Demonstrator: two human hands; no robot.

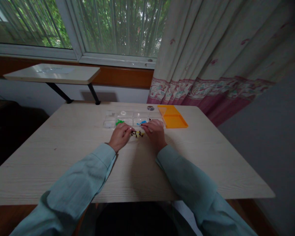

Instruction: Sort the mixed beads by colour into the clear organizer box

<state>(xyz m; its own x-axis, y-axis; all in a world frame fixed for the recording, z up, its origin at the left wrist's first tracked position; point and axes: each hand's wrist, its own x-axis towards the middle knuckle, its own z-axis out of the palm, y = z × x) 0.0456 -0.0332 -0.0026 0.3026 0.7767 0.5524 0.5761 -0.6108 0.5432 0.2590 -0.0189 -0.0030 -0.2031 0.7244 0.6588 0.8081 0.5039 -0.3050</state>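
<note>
Pale wood grain marks the table (201, 164) across the lower frame. Left of centre, the left hand (120, 136) curls inward; just beside it, mid-frame, lie small black-and-yellow pieces (137, 133); right of them, the right hand (156, 132) curls too. Whether either pinches a piece, I cannot tell.
</note>
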